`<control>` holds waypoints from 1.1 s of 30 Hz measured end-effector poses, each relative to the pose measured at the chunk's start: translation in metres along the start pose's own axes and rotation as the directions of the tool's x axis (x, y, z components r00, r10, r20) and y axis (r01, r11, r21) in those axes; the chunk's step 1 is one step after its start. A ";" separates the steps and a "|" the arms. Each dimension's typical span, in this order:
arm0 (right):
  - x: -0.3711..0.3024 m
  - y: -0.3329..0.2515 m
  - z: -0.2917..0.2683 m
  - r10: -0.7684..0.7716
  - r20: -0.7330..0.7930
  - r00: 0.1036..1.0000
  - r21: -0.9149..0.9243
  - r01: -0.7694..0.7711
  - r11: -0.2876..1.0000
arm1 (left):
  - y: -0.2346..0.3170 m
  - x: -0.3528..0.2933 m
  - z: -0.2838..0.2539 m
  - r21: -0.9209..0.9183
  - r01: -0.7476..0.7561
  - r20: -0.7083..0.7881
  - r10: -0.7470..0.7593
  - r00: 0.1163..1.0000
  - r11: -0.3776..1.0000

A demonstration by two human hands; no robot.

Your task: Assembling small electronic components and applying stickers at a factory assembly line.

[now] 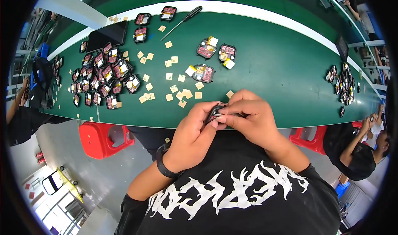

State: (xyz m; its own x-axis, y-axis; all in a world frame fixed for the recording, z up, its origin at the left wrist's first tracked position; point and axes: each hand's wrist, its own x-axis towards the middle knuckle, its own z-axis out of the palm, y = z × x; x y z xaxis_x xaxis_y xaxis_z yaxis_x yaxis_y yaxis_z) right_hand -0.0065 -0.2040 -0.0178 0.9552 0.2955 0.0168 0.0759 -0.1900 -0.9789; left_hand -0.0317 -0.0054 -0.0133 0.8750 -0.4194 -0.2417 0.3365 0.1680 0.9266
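Near the table's front edge, my left hand (191, 132) grips a small black-cased electronic device (212, 113), its open side partly showing. The fingers of my right hand (253, 118) are pinched together over that device. Something small and silvery shows at their tips, too covered to name. Beyond my hands lie three similar opened devices (206, 48) with red circuit boards, each with a white piece on yellow tape folded out or lying on it. Small beige paper squares (187, 94) are scattered just to the left.
A large pile of similar devices (103, 71) covers the table's left part, before a dark flat screen-like slab (107, 36). A screwdriver (182, 22) lies at the back. Another pile (345, 85) sits far right, near a seated person (352, 152). Red stools (99, 139) stand below the edge.
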 end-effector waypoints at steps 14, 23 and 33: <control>0.010 -0.001 -0.007 0.407 0.215 0.888 0.280 -0.456 0.845 | 0.011 -0.013 -0.003 -0.116 0.126 0.134 -0.110 0.985 0.985; 0.006 -0.002 0.003 0.440 0.164 0.883 0.330 -0.469 0.819 | 0.025 -0.010 -0.012 -0.553 0.273 0.064 -0.287 0.956 0.787; 0.017 -0.020 0.012 0.310 0.203 0.929 0.246 -0.355 0.902 | 0.037 -0.014 -0.023 -0.094 0.218 0.011 -0.218 0.976 0.971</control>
State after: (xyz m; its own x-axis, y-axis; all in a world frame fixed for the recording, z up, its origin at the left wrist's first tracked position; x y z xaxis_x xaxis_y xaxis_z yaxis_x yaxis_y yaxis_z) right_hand 0.0043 -0.1840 0.0000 0.8526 0.4055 -0.3296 -0.3409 -0.0464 -0.9389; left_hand -0.0237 0.0268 0.0176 0.7768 -0.4555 -0.4350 0.5504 0.1552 0.8203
